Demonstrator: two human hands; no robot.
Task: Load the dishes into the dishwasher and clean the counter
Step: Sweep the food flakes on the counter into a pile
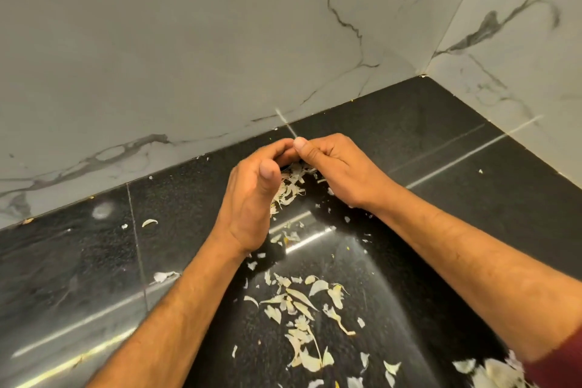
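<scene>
Both hands meet near the back wall on the black stone counter point(441, 142). My left hand point(252, 198) stands on its edge with its fingers curved rightward. My right hand point(333, 167) faces it with its fingers curled down, and the fingertips of the two hands touch. Together they cup a small heap of pale vegetable peels point(288, 189), part of which is hidden under the fingers. More loose peels point(302, 309) lie scattered between my forearms. No dishes or dishwasher are in view.
Grey-veined marble wall tiles point(220, 57) rise behind the counter and meet a side wall point(519, 57) at the right corner. Stray peel bits lie at the left point(149, 222) and at the bottom right point(491, 372).
</scene>
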